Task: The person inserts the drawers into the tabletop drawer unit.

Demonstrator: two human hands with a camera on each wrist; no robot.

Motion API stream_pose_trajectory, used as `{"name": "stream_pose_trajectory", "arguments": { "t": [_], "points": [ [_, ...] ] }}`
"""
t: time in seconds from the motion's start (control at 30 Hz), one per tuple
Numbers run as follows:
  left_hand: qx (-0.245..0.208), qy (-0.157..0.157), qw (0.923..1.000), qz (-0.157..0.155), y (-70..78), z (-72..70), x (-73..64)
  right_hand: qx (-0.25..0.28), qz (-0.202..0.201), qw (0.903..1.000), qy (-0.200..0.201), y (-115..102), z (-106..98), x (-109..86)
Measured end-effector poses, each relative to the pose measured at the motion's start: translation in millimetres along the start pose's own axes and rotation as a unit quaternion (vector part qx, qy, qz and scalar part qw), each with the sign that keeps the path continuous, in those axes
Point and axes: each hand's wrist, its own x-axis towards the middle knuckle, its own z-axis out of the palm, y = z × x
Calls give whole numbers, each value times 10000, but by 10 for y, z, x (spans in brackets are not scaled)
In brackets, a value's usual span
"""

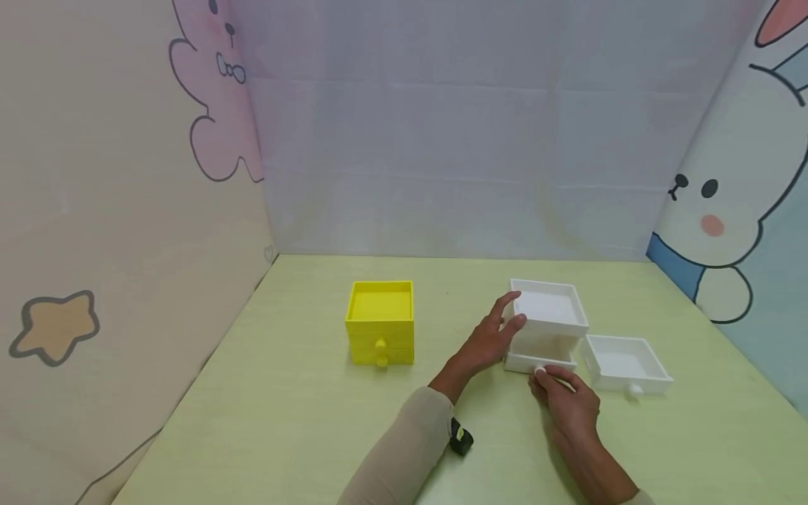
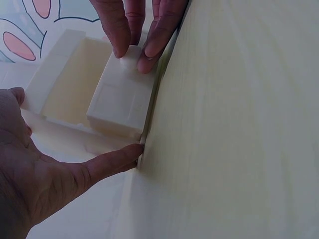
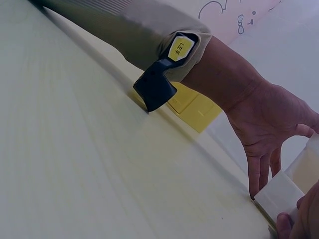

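Pale counter (image 1: 252, 421) lies under my right fingers (image 1: 567, 377), pinching the knob (image 2: 130, 58) of the drawer (image 2: 118, 97); just beyond, my left fingers (image 1: 501, 303) spread against the white cabinet (image 1: 550, 308). Skewed pressure could jam the drawer; weak bracing could let the cabinet skid.

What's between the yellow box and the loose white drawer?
Head view: the white cabinet, with the left hand at its side and right hand pinching a drawer knob.

1 yellow label (image 3: 181, 48) on dark wrist device (image 3: 155, 87): 2 characters, apparently 左手, small and tilted.
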Motion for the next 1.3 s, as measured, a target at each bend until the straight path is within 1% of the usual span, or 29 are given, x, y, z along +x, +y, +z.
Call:
{"name": "stream_pose_trajectory", "arguments": {
  "t": [0.1, 0.3, 0.47, 0.63, 0.8, 0.97, 1.1, 1.3],
  "points": [
    [-13, 10, 10000, -28, 11, 3, -5, 34, 15, 10000, -15, 0, 1, 10],
    [-12, 16, 10000, -28, 26, 3, -5, -69, 34, 10000, 27, -8, 11, 43],
    [-63, 16, 10000, -17, -1, 1, -7, -155, -3, 9999, 28, -5, 23, 73],
    [-52, 46, 10000, -52, -11, -12, -8, -4, -77, 10000, -4, -1, 59, 108],
    [-3, 29, 10000, -53, 3, 15, 4, 145, -117, 9998, 26, 2, 64, 145],
    [-63, -9, 10000, -41, 17, 16, -7, 142, -100, 9998, 16, -10, 60, 159],
    [-40, -23, 10000, -57, 12, 11, -13, 38, -62, 10000, 12, -15, 56, 157],
    [-8, -6, 10000, -9, 12, -1, -5, 26, -62, 10000, -21, -28, 66, 162]
  ]
}}
